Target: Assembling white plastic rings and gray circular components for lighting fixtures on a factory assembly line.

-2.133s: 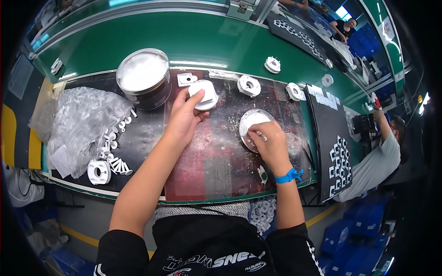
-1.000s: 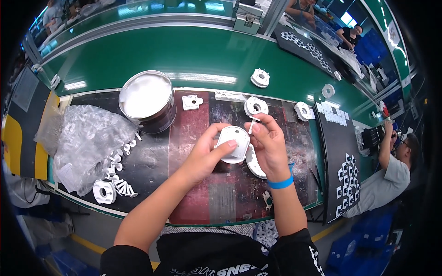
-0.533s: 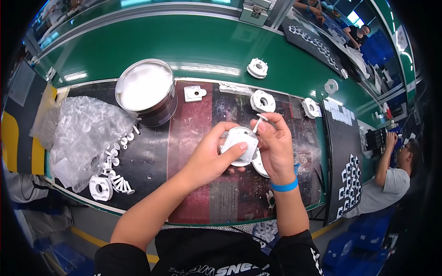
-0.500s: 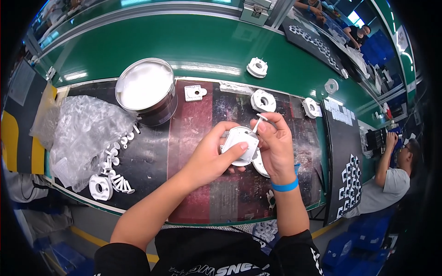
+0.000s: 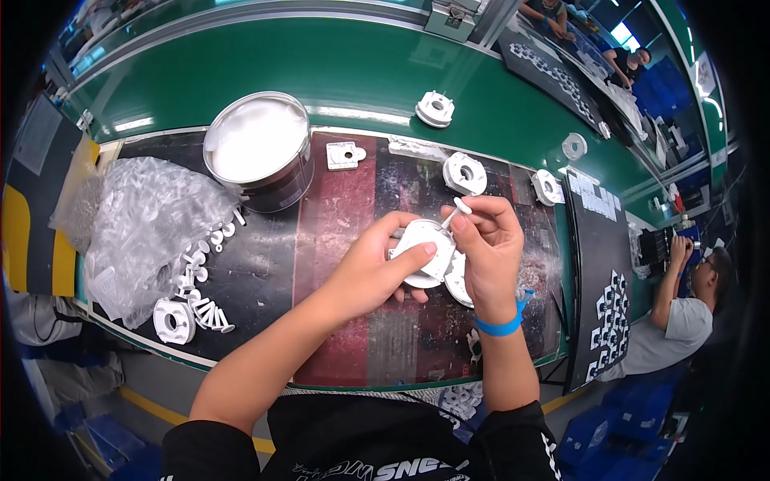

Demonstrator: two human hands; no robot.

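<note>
My left hand (image 5: 381, 260) is closed round a white round plastic housing (image 5: 421, 252), its thumb pressed on the flat face. Between the thumb and fingers of my right hand (image 5: 491, 248) is a white pin with a round flat head (image 5: 462, 207). The pin's shank slants down to the upper right rim of the housing; whether its tip has entered a hole cannot be made out. Another white round part (image 5: 458, 280) lies partly hidden behind my right hand. A blue band (image 5: 499, 325) circles my right wrist.
A tin (image 5: 277, 188) filled with white material stands at the back left, beside a clear plastic bag (image 5: 152, 232). Several white pins (image 5: 210, 314) and a white ring part (image 5: 174, 321) lie near it. More white housings (image 5: 465, 173) sit behind my hands. At right, a person works by a black board (image 5: 601, 272).
My right hand has shifted slightly right, and the pin's head has tilted, with its shank still at the housing's rim. My left hand keeps its hold on the housing.
</note>
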